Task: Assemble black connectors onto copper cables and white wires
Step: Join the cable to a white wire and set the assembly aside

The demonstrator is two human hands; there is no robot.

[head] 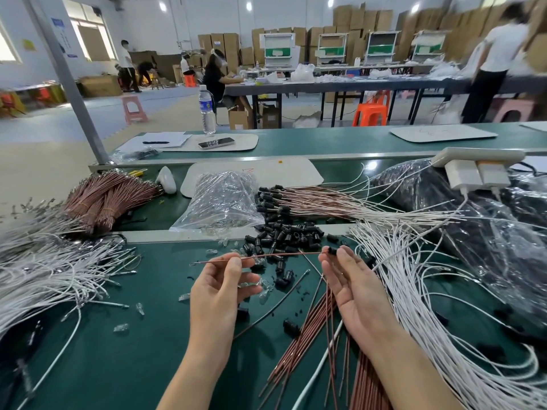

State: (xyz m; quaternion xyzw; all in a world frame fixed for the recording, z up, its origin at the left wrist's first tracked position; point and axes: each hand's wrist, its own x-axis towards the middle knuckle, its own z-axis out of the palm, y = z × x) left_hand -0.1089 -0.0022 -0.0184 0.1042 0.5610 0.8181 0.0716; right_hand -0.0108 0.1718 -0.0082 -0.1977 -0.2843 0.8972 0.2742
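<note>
My left hand [220, 287] pinches a thin copper cable [281, 255] near its left end, palm up. The cable runs level to the right, where my right hand [352, 287] pinches a black connector [331, 250] sitting on the cable's right end. Behind the cable lies a heap of loose black connectors [284, 233]. More copper cables [299, 335] lie on the green mat under my right hand. White wires [414, 279] fan out on the right. Finished copper cables with black connectors [299, 199] are stacked further back.
A clear plastic bag [222, 199] of small clear parts sits behind the connector heap. Bundled copper cables [109, 196] and white wires [44, 267] lie at left. Dark bags [473, 202] and a power strip [476, 161] fill the right. A water bottle [207, 110] and phone [216, 142] stand further back.
</note>
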